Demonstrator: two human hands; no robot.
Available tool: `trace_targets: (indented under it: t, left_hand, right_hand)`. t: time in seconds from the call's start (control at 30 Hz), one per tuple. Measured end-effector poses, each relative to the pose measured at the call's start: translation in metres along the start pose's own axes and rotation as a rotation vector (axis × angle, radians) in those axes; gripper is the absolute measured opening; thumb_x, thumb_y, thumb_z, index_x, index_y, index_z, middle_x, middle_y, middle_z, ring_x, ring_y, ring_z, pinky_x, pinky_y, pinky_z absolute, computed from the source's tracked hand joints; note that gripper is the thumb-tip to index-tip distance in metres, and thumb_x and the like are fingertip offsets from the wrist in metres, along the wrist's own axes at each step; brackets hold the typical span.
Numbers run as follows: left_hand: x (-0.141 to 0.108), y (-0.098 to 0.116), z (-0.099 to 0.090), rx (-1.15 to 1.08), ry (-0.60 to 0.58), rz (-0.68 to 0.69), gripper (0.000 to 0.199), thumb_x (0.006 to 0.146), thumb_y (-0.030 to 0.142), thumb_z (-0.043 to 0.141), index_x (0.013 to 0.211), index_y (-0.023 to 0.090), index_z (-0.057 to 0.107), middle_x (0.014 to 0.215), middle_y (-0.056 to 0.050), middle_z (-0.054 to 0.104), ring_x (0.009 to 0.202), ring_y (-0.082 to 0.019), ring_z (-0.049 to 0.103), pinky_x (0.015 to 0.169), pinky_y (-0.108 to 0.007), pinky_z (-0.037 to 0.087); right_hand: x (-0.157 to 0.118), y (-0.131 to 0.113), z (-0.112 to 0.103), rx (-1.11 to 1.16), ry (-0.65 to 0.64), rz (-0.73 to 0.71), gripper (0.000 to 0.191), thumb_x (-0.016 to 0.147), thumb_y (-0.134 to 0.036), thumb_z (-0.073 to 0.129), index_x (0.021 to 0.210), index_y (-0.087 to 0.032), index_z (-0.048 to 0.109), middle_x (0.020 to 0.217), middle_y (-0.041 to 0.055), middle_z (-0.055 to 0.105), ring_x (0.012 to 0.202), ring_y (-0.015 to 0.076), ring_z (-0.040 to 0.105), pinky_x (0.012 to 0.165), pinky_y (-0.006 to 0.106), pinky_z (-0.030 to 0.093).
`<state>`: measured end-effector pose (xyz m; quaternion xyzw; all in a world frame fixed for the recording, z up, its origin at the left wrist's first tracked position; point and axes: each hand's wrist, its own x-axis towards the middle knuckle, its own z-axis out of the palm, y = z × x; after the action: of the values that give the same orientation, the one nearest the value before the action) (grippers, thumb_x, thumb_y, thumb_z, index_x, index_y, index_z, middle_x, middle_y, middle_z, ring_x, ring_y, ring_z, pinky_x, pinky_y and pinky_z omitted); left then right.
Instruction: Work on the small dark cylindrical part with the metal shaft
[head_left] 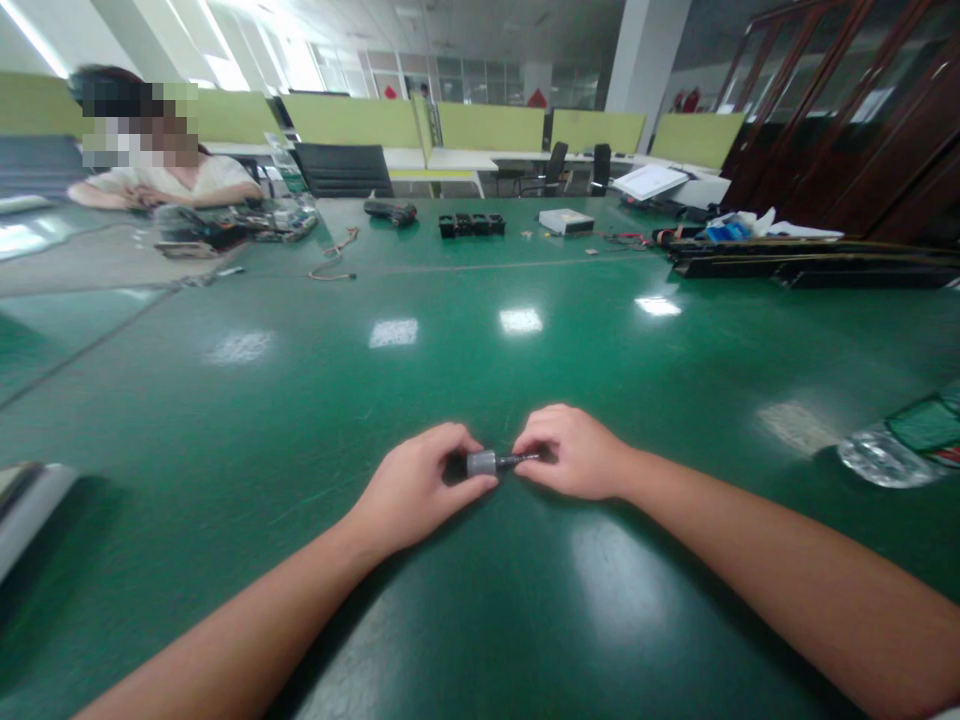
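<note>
A small grey cylinder with a thin dark stem (pixel 481 463) lies sideways between my two hands, at or just above the green table. Its exact kind cannot be made out. My left hand (pixel 420 480) is closed around the grey end, thumb on the near side and fingers on the far side. From the right, my right hand (pixel 574 452) pinches the dark stem between thumb and forefinger. The stem's far end is hidden by those fingers.
A clear plastic bottle (pixel 892 455) lies at right; a light-edged object (pixel 34 510) sits at left. Along the far side are a black block (pixel 471 225), a metal drive box (pixel 566 222), a cable (pixel 330 262) and long black strips (pixel 810 262). Another person (pixel 180 175) sits far left.
</note>
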<state>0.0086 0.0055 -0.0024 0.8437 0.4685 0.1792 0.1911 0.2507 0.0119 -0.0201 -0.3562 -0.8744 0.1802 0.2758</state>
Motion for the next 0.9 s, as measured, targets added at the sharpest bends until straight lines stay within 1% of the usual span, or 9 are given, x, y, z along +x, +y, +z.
trace_targets:
  t: [0.13, 0.3, 0.5, 0.7, 0.9]
  left_hand:
    - [0.0, 0.0, 0.0, -0.001, -0.002, 0.003, 0.024, 0.082, 0.045, 0.067, 0.092, 0.023, 0.067, 0.082, 0.0, 0.066, 0.071, -0.017, 0.057, 0.069, -0.028, 0.045]
    - [0.0, -0.001, 0.001, -0.011, 0.015, 0.01, 0.025, 0.083, 0.045, 0.066, 0.092, 0.023, 0.067, 0.081, 0.0, 0.066, 0.071, -0.017, 0.057, 0.069, -0.028, 0.045]
    - [0.0, -0.001, 0.001, -0.008, 0.006, 0.017, 0.025, 0.083, 0.046, 0.067, 0.092, 0.023, 0.067, 0.078, 0.001, 0.064, 0.069, -0.016, 0.057, 0.068, -0.027, 0.044]
    - [0.0, 0.0, 0.001, -0.012, 0.01, 0.016, 0.026, 0.083, 0.047, 0.066, 0.091, 0.022, 0.067, 0.079, 0.0, 0.065, 0.069, -0.017, 0.057, 0.068, -0.028, 0.045]
    - [0.0, -0.001, 0.001, -0.008, 0.012, 0.013, 0.025, 0.082, 0.046, 0.067, 0.09, 0.022, 0.066, 0.078, 0.001, 0.064, 0.069, -0.016, 0.056, 0.067, -0.028, 0.044]
  right_hand:
    - [0.0, 0.0, -0.001, -0.004, 0.019, -0.01, 0.007, 0.079, -0.022, 0.074, 0.085, -0.018, 0.073, 0.077, 0.001, 0.067, 0.071, 0.0142, 0.058, 0.074, 0.028, 0.041]
    - [-0.001, 0.001, -0.002, -0.003, 0.011, 0.012, 0.006, 0.079, -0.021, 0.073, 0.085, -0.018, 0.072, 0.077, 0.0009, 0.066, 0.071, 0.0143, 0.057, 0.075, 0.029, 0.041]
    - [-0.003, 0.004, -0.004, -0.003, 0.004, 0.011, 0.006, 0.079, -0.02, 0.073, 0.085, -0.018, 0.072, 0.074, -0.0001, 0.064, 0.069, 0.0138, 0.056, 0.076, 0.03, 0.042]
    - [-0.003, 0.006, -0.006, 0.001, -0.008, 0.01, 0.006, 0.077, -0.02, 0.074, 0.082, -0.017, 0.071, 0.071, -0.0007, 0.061, 0.067, 0.0132, 0.054, 0.072, 0.028, 0.041]
    - [-0.005, 0.012, -0.014, 0.026, 0.003, 0.031, 0.007, 0.074, -0.016, 0.075, 0.079, -0.017, 0.07, 0.065, -0.0022, 0.059, 0.062, 0.0114, 0.051, 0.065, 0.025, 0.04]
